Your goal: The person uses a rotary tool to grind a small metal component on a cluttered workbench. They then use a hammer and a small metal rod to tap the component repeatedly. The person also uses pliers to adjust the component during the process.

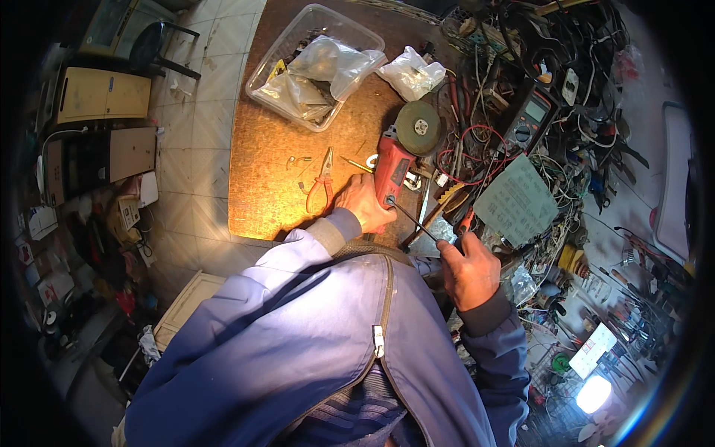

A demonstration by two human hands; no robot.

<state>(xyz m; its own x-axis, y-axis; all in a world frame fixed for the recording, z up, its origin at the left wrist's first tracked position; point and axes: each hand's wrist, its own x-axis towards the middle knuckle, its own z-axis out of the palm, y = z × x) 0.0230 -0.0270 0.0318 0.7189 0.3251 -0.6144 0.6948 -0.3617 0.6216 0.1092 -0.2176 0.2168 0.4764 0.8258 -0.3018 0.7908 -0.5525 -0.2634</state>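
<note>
A red angle grinder (393, 167) lies at the bench's front right, its round grey disc (418, 127) pointing away from me. My left hand (363, 205) is closed round the grinder's rear end. In my right hand (472, 270) is a screwdriver (414, 220) with an orange-red handle, its long dark shaft slanting up to the left. The tip meets the rear of the grinder's body. Left of my left hand lie orange-handled pliers (322, 186), apart from it. A thin pointed tool (354, 163) and small metal bits (299, 159) rest nearby.
On the wooden bench (257, 186) stands a clear plastic box (257, 91) holding plastic bags. Another plastic bag (413, 74) lies beside it. Tangled wires, a multimeter (531, 115) and a grey-green sheet (517, 200) crowd the right side. Tiled floor (190, 171) runs along the left.
</note>
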